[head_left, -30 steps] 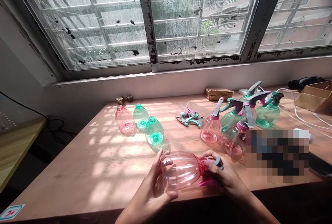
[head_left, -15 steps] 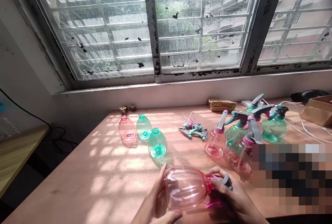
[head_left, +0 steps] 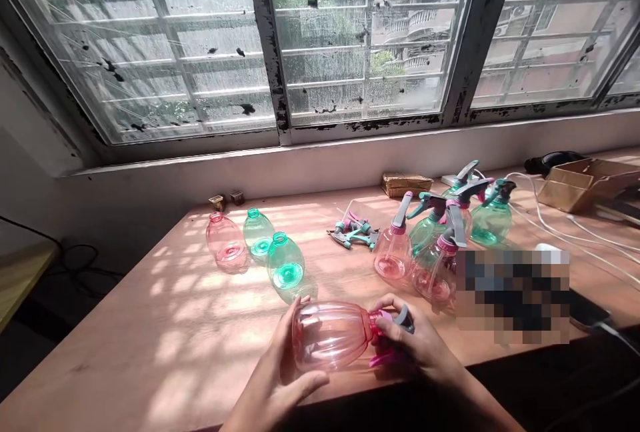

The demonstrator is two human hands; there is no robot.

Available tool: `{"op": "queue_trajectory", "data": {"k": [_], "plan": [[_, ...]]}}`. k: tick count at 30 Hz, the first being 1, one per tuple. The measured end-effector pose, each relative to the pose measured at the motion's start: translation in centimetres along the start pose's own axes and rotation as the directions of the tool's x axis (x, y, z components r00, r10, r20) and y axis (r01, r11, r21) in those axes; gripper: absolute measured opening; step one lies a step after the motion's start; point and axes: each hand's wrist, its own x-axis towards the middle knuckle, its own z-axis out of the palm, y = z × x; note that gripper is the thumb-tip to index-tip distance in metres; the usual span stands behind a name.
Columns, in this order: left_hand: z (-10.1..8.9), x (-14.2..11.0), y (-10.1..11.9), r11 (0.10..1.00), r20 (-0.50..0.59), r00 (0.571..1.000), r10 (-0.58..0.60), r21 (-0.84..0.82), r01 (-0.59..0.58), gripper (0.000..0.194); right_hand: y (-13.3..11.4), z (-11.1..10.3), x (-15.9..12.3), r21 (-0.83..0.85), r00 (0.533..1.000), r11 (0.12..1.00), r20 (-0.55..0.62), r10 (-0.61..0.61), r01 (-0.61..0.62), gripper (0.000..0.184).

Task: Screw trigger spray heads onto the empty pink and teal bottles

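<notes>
Head view. Reference item: the clear pink bottle body [head_left: 330, 335], positioned between the two hands above the front part of the wooden table [head_left: 115, 352]. Its long axis runs crosswise, base to the left, neck to the right, roughly in line from hand to hand.

Left hand [head_left: 283, 369]: cupped, half open, around the base of the bottle body, thumb extended along the near side; whether the thumb presses on the plastic cannot be told. Right hand [head_left: 414, 339]: fingers curled on the pink-and-grey trigger spray head [head_left: 384, 357], which sits at the neck. The right hand is the nearer to the neck, the left to the base. Thread engagement is not visible.

Beyond the bottle body, to its left: three headless bottles [head_left: 286, 265], upright. Directly beyond: a pile of loose spray heads [head_left: 356, 235]. Beyond, to its right: assembled spray bottles [head_left: 393, 259], upright.
</notes>
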Motion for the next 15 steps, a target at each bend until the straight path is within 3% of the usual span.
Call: {"op": "queue_trajectory", "data": {"k": [7,12,15], "plan": [[0.4,0.0,-0.5,0.984,0.044,0.999,0.002,-0.177,0.006,0.095,-0.1,0.1,0.0,0.036,1.0,0.999,0.0,0.003,-0.003,0.037],[0.0,-0.2,0.2,0.992,0.056,0.998,0.001,-0.127,0.006,0.08,-0.3,0.0,-0.2,0.022,0.999,0.999,0.012,0.046,-0.046,0.037],[0.1,-0.3,0.6,0.998,0.042,0.999,-0.015,-0.061,0.018,0.083,-0.3,-0.1,-0.2,-0.001,1.0,1.0,-0.016,0.022,-0.022,0.037]]}}
